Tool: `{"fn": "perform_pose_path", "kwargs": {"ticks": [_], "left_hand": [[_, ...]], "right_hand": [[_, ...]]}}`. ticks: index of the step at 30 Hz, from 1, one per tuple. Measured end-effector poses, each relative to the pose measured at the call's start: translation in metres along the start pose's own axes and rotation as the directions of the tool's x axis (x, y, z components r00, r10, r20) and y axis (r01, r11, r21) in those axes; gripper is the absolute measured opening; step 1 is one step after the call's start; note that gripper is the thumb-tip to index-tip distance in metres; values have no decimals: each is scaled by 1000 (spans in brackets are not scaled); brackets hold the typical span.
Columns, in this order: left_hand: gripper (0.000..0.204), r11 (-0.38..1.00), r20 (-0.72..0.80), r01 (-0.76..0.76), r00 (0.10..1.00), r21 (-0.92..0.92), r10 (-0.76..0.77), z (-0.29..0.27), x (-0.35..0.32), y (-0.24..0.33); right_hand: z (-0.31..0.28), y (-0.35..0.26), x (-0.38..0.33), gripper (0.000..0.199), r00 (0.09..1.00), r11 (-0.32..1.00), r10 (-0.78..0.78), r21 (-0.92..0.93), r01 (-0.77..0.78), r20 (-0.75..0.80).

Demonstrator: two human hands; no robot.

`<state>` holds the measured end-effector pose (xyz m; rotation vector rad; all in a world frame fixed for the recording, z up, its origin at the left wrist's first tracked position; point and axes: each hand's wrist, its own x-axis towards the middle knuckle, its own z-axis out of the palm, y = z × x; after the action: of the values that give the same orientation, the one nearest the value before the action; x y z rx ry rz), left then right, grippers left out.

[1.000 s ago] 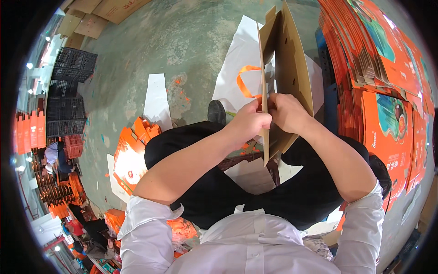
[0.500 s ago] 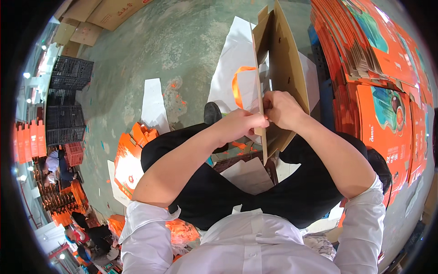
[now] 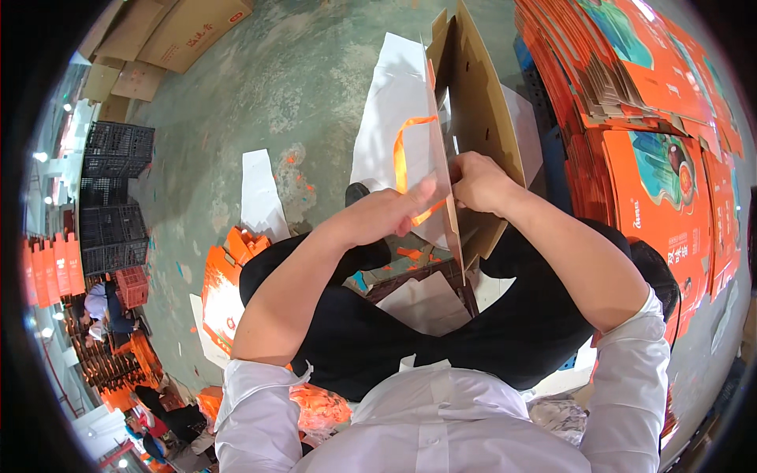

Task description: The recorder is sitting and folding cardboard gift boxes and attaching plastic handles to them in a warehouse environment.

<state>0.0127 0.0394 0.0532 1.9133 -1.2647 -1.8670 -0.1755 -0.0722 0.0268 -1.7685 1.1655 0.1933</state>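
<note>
Bright even daylight, strong fisheye edge warping

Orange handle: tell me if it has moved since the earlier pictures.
Yes. The orange handle has swung left, out from the brown carton edge, over the white sheet on the floor.

Floor [image 3: 315,87]: bare concrete, grey-green, stained, with orange scraps and white sheets [image 3: 260,193] scattered on it. Far left: flattened brown cartons [image 3: 185,31] lying flat. Left side: stacked black plastic crates [image 3: 114,189], a red crate [image 3: 132,285] beside them. Right: tall stack of flat orange printed cartons [image 3: 654,118]. Bright point lights along left rim; other people at work near lower left.
</note>
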Motion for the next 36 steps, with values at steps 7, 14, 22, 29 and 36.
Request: {"fn": "perform_pose_path", "kwargs": {"ticks": [7,14,22,29,36], "left_hand": [[63,989,-49,25,999,143,-19,3,-1,4],[27,767,-293,-246,821,592,490,20,24,-21],[15,723,-215,-343,801,599,558,28,33,-21],[17,887,-243,-386,862,253,445,25,58,-54],[15,907,-186,-310,910,286,369,20,55,-54]], "right_hand": [[-1,-1,-4,20,999,1000,4,11,-5,38],[-5,-13,-5,14,992,999,25,-38,-20,123],[-7,-18,-2,17,978,998,57,-41,-50,201],[2,-9,2,21,986,983,-120,-122,134,119],[4,-7,-3,26,977,984,-131,-97,149,166]]}}
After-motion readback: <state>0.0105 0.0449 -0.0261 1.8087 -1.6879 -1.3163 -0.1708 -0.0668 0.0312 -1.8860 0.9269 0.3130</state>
